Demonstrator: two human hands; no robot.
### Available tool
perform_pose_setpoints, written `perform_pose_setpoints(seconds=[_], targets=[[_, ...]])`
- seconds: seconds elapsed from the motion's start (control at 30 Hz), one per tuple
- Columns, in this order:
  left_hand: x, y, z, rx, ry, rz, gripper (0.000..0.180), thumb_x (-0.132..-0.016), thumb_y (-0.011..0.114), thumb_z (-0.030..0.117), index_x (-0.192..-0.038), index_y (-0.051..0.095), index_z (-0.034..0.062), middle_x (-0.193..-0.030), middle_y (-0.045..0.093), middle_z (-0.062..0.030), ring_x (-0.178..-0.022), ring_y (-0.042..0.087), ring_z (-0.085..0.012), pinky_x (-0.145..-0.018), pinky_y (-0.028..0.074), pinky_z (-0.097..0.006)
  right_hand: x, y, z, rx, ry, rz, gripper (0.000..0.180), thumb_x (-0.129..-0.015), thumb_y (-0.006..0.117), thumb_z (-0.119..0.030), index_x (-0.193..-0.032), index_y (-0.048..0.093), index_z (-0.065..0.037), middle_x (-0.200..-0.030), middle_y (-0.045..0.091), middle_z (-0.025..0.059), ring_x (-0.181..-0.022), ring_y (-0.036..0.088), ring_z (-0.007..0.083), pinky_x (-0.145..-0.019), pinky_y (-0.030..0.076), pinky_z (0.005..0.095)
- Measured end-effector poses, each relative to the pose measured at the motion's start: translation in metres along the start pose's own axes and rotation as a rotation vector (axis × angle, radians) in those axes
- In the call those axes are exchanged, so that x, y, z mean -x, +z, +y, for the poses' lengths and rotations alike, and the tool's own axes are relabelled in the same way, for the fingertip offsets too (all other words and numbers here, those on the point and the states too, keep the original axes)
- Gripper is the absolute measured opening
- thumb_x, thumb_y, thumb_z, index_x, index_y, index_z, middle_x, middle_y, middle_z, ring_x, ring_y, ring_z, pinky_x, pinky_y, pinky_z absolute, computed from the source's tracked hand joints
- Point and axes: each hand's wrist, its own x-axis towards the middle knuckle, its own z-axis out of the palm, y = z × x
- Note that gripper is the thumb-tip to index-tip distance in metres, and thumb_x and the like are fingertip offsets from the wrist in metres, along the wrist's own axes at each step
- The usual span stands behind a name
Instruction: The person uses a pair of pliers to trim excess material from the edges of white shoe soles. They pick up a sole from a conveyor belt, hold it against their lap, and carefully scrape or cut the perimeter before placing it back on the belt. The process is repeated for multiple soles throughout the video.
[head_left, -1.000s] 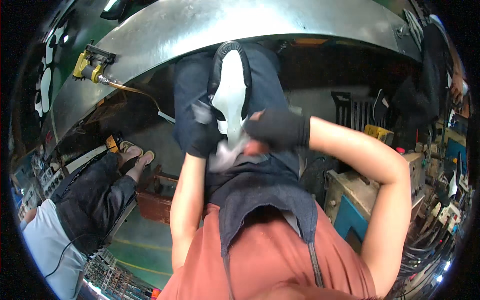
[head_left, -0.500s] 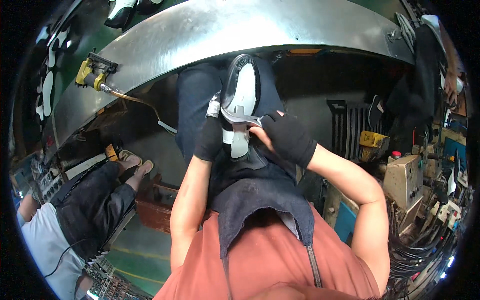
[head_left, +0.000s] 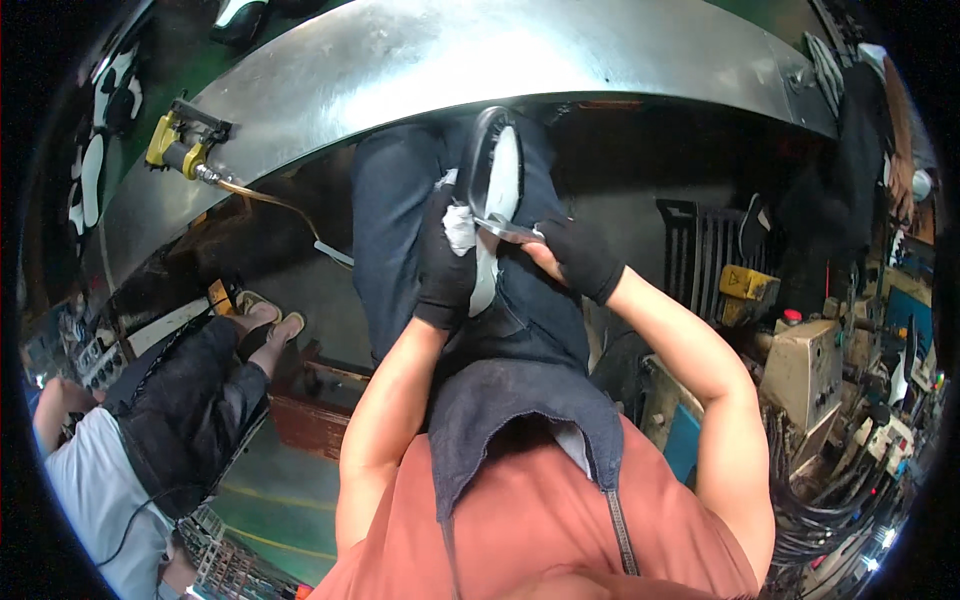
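- Since half a second ago the dark-rimmed oval piece (head_left: 497,170) has been turned more edge-on and lifted a little toward twelve o'clock; both hands have kept their grip, the right hand sliding lower under it.
- The left hand (head_left: 444,262), in a black glove, has its fingers closed around a crumpled white cloth (head_left: 459,228) pressed against the piece's lower left rim.
- The right hand (head_left: 578,258), also in a black glove, has its fingers narrowed onto the bottom edge of the piece at about four o'clock from its middle, pinching a thin grey lip there.
- The piece stands nearly upright above the person's lap, at twelve o'clock from the hands: a black curved rim with a pale inner face.
- Judged from its thin rim and the easy two-hand hold, it is probably light and fairly stiff; the pale face may scuff, so the rim looks the safer place to hold, as both hands do now. The cloth is soft and will bunch.
- Behind the piece are the person's dark trousers (head_left: 392,215) and a dark apron (head_left: 520,395) over an orange shirt.
- At twelve o'clock runs a long curved metal desk edge (head_left: 480,60), with a yellow fitting (head_left: 170,145) at ten o'clock.
- At eight o'clock another person's legs in dark trousers (head_left: 175,385) stretch out; machines (head_left: 805,365) stand at three o'clock.
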Motion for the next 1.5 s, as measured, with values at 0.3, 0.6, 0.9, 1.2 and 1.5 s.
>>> perform_pose_setpoints(seconds=[0.3,0.6,0.9,1.2,1.5], targets=[[-0.002,-0.017,0.043,-0.238,-0.143,-0.177,0.055,-0.083,0.064,0.021,-0.128,0.041,0.0001,-0.118,0.054,-0.0161,-0.110,0.053,-0.0265,-0.095,0.040,-0.034,-0.032,-0.090,-0.063,0.243,-0.018,-0.462,0.035,-0.089,0.055,-0.034,-0.077,0.060,-0.002,-0.065,0.056,0.0168,-0.066,0.060,0.0316,-0.058,0.046,0.0397],[0.013,-0.058,0.009,0.004,-0.328,-0.277,0.051,-0.086,0.062,0.029,-0.127,0.046,0.0025,-0.116,0.057,-0.0119,-0.102,0.057,-0.0214,-0.090,0.045,-0.035,0.020,-0.052,-0.008,0.051,0.180,-0.268,0.042,-0.091,0.051,-0.039,-0.077,0.062,-0.001,-0.068,0.059,0.0198,-0.060,0.057,0.0380,-0.056,0.044,0.0419],[0.004,-0.013,0.014,-0.412,-0.192,-0.164,0.036,-0.084,0.061,0.015,-0.116,0.053,0.0005,-0.100,0.063,-0.0124,-0.093,0.061,-0.0234,-0.080,0.046,-0.032,0.023,-0.070,-0.062,-0.215,0.420,-0.313,0.040,-0.092,0.050,-0.038,-0.084,0.061,0.000,-0.075,0.061,0.0207,-0.066,0.059,0.0340,-0.062,0.045,0.0391],[0.014,-0.024,0.037,-0.371,-0.049,-0.345,0.091,-0.063,0.083,0.026,-0.134,0.033,-0.0004,-0.129,0.045,-0.0177,-0.121,0.045,-0.0271,-0.101,0.036,-0.037,0.058,-0.002,-0.026,-0.598,0.759,-0.062,0.060,-0.094,0.036,-0.056,-0.089,0.062,-0.002,-0.065,0.056,0.0023,-0.055,0.051,0.0122,-0.055,0.043,0.0260],[-0.077,0.005,0.071,-0.021,-0.121,-0.242,0.058,-0.077,0.068,0.010,-0.128,0.042,0.0013,-0.117,0.055,-0.0127,-0.108,0.054,-0.0208,-0.092,0.043,-0.033,0.107,0.052,-0.034,-0.888,0.968,0.201,0.060,-0.096,0.032,-0.051,-0.128,0.046,-0.002,-0.087,0.056,0.0069,-0.054,0.060,0.0155,-0.051,0.048,0.0267]])
